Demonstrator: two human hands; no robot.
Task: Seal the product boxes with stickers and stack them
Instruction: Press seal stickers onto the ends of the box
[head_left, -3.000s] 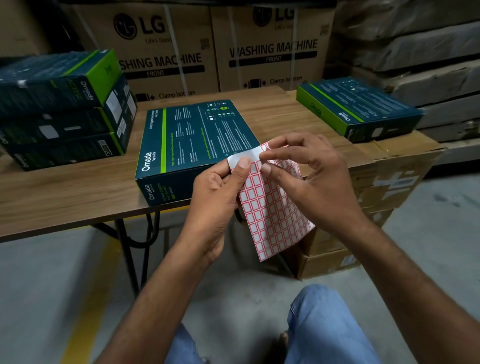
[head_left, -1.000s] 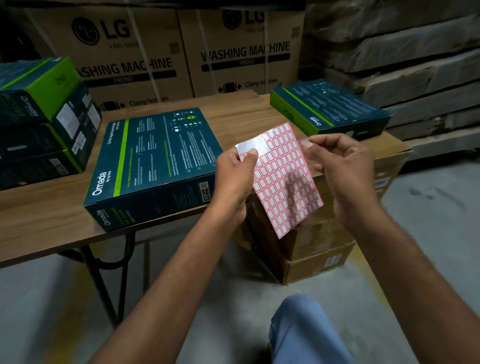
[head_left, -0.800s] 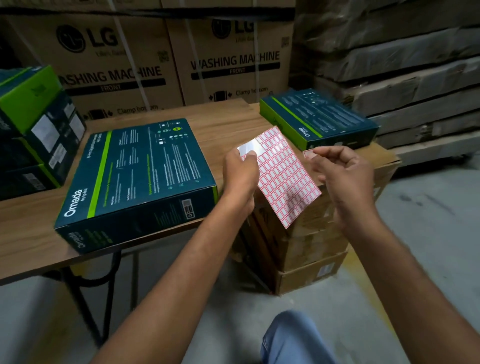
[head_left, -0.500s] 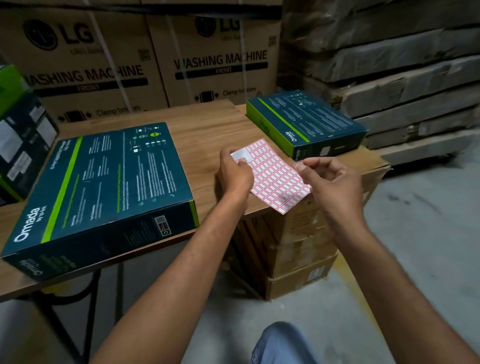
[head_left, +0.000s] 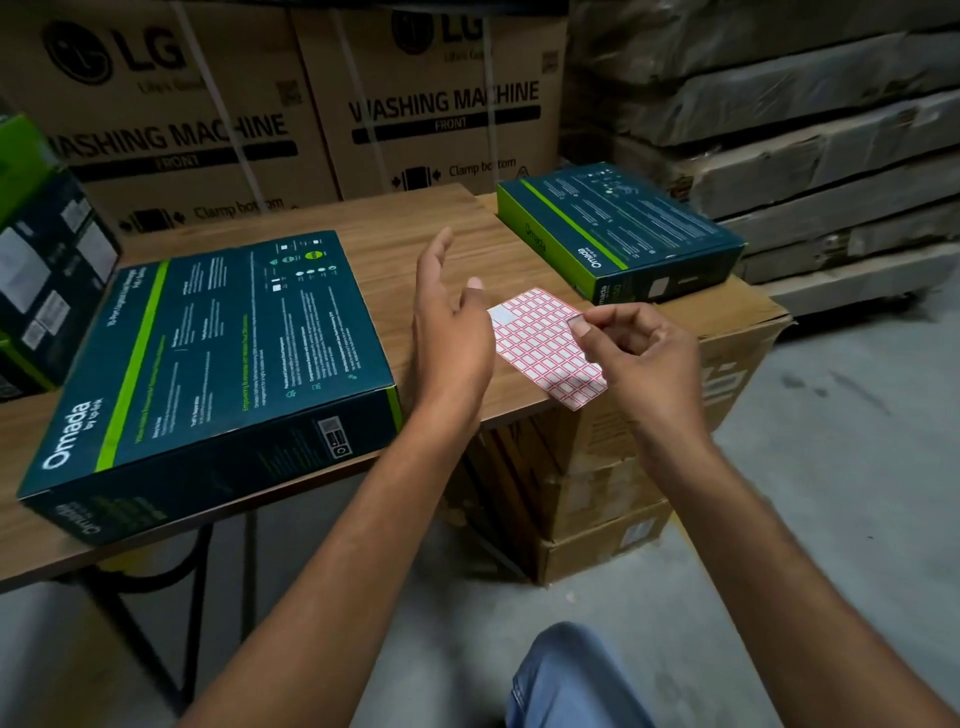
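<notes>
A dark teal Omada product box (head_left: 218, 364) lies flat on the wooden table (head_left: 395, 228), its front edge over the table's rim. The red-and-white sticker sheet (head_left: 540, 343) lies on the table's right corner. My left hand (head_left: 449, 317) hovers just left of the sheet with straight fingers, holding nothing. My right hand (head_left: 634, 348) is over the sheet's right side and pinches a small sticker (head_left: 575, 322) between thumb and forefinger. A second Omada box (head_left: 618, 234) rests on brown cartons to the right.
Stacked Omada boxes (head_left: 47, 270) stand at the table's left end. Large LG washing machine cartons (head_left: 311, 104) line the back. Brown cartons (head_left: 649, 467) are piled beside the table's right end, wrapped grey slabs (head_left: 779, 130) behind them. My knee (head_left: 566, 675) shows at the bottom.
My left hand laid the sticker sheet on the table's corner and let go of it, fingers now straight. My right hand kept the peeled sticker. The view shifted right.
</notes>
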